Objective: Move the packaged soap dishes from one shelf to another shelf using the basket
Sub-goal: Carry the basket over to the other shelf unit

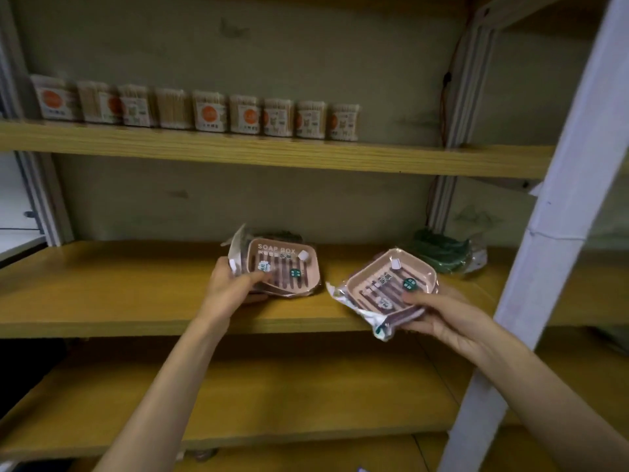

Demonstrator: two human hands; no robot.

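1. Both bare hands are up at the middle shelf (112,287), each with a packaged pink soap dish in it.
2. The left hand (228,284) grips the left soap dish (284,267) at its left edge: the thumb lies across the top face near the lower left corner, and the other fingers are tucked beneath, out of sight. The fingers are closed on the pack.
3. That dish sits tilted, its printed "SOAP BOX" face turned toward the camera, its near edge down by the shelf board. Whether it actually rests on the wood, I cannot tell.
4. A darker pack (282,235) shows just behind it, mostly hidden.
5. The right hand (442,318) cradles the right soap dish (391,284) from below and from the right, thumb pressed on the top face near its near right corner, fingers spread under the wrapper. A firm hold.
6. This dish is off the shelf, held above the shelf's front edge, tilted with its left end lower; the crinkled plastic wrapper sticks out on the left and near side, beyond the fingers.
7. The two pink dishes are close side by side but apart.
8. Further right and toward the back of the same shelf lie green packaged dishes (442,252), well clear of both hands.
9. On the upper shelf (408,158), a row of cotton swab packs (211,110) stands along the back.
10. A white upright post (561,199) crosses the right side, near the camera.
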